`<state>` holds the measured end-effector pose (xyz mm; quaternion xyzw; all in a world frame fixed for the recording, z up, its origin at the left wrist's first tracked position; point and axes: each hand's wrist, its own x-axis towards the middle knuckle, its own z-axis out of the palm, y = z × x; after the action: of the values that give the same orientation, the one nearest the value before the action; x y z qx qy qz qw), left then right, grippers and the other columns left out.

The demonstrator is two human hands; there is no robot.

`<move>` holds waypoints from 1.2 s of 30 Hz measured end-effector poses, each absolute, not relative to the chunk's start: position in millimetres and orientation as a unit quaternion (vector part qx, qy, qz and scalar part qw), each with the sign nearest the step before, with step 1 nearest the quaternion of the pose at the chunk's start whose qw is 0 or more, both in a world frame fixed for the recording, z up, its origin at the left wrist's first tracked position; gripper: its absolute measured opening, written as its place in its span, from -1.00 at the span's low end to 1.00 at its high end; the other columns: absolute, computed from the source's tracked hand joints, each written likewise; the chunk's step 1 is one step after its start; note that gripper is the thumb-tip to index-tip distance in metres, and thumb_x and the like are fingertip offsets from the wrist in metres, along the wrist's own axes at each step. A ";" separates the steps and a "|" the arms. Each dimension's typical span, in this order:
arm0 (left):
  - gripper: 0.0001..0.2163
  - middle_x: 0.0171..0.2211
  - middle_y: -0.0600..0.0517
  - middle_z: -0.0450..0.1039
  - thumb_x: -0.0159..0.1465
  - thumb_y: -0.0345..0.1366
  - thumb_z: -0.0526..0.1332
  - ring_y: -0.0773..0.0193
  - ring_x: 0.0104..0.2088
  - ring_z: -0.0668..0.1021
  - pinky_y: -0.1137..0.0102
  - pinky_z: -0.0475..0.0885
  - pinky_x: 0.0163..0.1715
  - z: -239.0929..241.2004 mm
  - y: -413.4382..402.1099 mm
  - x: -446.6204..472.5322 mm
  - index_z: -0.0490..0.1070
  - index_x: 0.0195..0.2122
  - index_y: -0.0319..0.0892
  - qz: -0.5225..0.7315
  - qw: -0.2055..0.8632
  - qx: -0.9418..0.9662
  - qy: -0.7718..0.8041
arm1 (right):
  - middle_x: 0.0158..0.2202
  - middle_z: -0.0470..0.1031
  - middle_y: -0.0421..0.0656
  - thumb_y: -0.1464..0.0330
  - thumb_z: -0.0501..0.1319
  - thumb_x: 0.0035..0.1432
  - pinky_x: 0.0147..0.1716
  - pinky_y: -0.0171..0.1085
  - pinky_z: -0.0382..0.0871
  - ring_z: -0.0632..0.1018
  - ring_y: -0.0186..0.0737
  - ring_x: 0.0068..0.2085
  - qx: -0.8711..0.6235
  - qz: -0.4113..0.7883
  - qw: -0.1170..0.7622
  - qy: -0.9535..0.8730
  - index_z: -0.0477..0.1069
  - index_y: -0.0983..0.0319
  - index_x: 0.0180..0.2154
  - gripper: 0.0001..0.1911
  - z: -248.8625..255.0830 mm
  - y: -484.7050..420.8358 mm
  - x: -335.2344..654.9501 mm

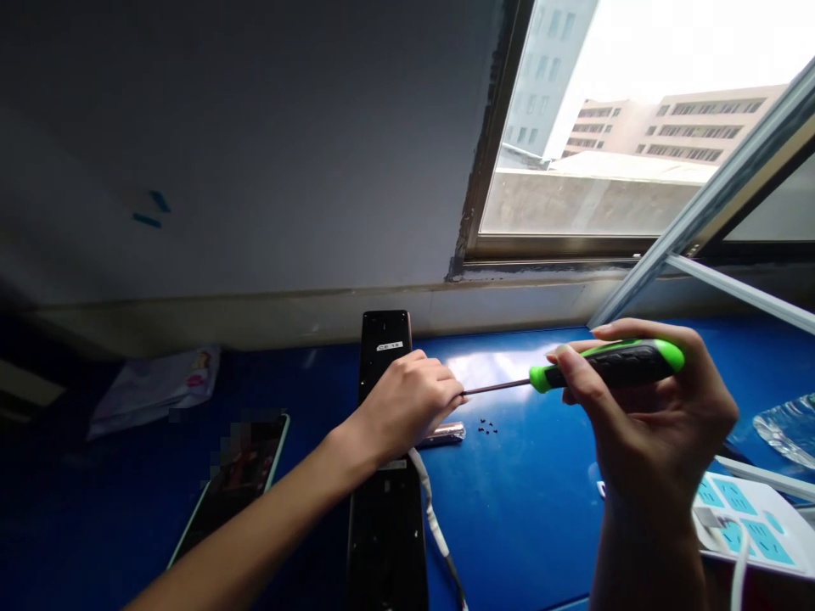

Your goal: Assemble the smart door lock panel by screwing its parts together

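Note:
My right hand (655,416) is wrapped round the green and black handle of a screwdriver (611,363), held almost level with its shaft pointing left. At the shaft's tip, my left hand (417,399) has its fingers curled together; whatever they pinch is hidden. That hand is over a long black device (387,535) with a small white label near its far end, covering the middle of it. A short shiny metallic piece (444,434) sticks out beside the device, below my left fingers. Several tiny dark screws (487,427) lie loose on the blue table (515,518).
A phone (238,475) lies left of the device, and a white bag (156,386) is farther back. A white sleeved cable (431,509) runs along the device's right side. On the right are a power strip (751,518), clear plastic (789,428) and a slanting metal frame (675,221).

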<state>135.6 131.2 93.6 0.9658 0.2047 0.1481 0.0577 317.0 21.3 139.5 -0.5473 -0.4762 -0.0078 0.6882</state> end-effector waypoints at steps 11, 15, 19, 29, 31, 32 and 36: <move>-0.89 -0.31 0.00 0.66 0.43 -0.36 0.33 0.17 -0.21 0.57 0.27 0.49 -0.17 101.4 123.8 70.6 0.63 -0.25 -0.20 0.339 0.096 0.902 0.250 | -0.15 0.60 -0.20 0.41 0.54 0.12 -0.34 -0.17 0.73 0.74 -0.13 -0.28 -0.400 0.017 0.666 -0.629 0.48 0.00 0.05 -0.50 165.8 58.2 281.2; -0.92 -0.32 0.00 0.67 0.42 -0.34 0.36 0.15 -0.20 0.55 0.26 0.55 -0.19 91.7 126.3 55.4 0.64 -0.24 -0.16 0.447 0.113 0.842 0.280 | -0.01 0.60 -0.15 0.38 0.57 0.09 -0.22 -0.06 0.76 0.75 -0.06 -0.18 -0.389 0.031 0.672 -0.630 0.52 -0.02 0.09 -0.46 168.3 72.0 266.6; -0.95 -0.32 0.01 0.68 0.39 -0.36 0.38 0.15 -0.19 0.56 0.23 0.57 -0.12 73.5 129.7 44.9 0.64 -0.25 -0.13 0.503 0.095 0.801 0.311 | -0.16 0.68 -0.21 0.45 0.54 0.11 -0.07 0.02 0.76 0.76 -0.02 -0.11 -0.389 0.101 0.630 -0.665 0.46 0.01 0.21 -0.34 164.8 82.0 255.7; -0.65 0.26 -0.10 0.44 0.45 -0.19 0.27 0.06 0.21 0.56 0.09 0.53 0.22 12.3 120.8 33.1 0.45 0.24 0.02 0.464 0.249 0.735 0.427 | -0.05 0.69 -0.22 0.50 0.50 0.14 -0.08 -0.14 0.76 0.76 -0.15 -0.11 -0.391 0.046 0.604 -0.693 0.45 -0.02 0.24 -0.32 145.5 98.7 237.7; -0.65 0.28 -0.11 0.41 0.45 -0.19 0.26 0.05 0.22 0.55 0.08 0.53 0.23 6.8 118.2 33.2 0.44 0.25 0.01 0.446 0.275 0.734 0.432 | -0.03 0.70 -0.21 0.48 0.51 0.14 -0.08 -0.13 0.75 0.76 -0.15 -0.12 -0.405 0.042 0.591 -0.696 0.46 0.00 0.23 -0.34 142.5 100.6 236.3; -0.65 0.28 -0.11 0.41 0.45 -0.19 0.26 0.05 0.21 0.55 0.09 0.54 0.22 5.2 116.9 33.4 0.44 0.25 0.01 0.442 0.285 0.731 0.435 | -0.03 0.70 -0.21 0.47 0.51 0.14 -0.09 -0.13 0.74 0.76 -0.15 -0.12 -0.411 0.042 0.588 -0.695 0.46 0.00 0.23 -0.35 141.2 101.4 235.6; -0.66 0.25 -0.11 0.43 0.46 -0.19 0.24 0.08 0.13 0.59 0.17 0.60 0.12 2.9 112.2 34.5 0.46 0.24 0.00 0.437 0.318 0.719 0.436 | -0.09 0.70 -0.23 0.44 0.50 0.16 -0.17 -0.13 0.74 0.77 -0.13 -0.16 -0.431 0.047 0.579 -0.690 0.46 0.02 0.21 -0.39 138.3 103.6 232.8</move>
<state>34.5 112.2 2.9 0.7191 0.4361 0.4373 0.3184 232.8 103.6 138.3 -0.4309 -0.6902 0.0473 0.5795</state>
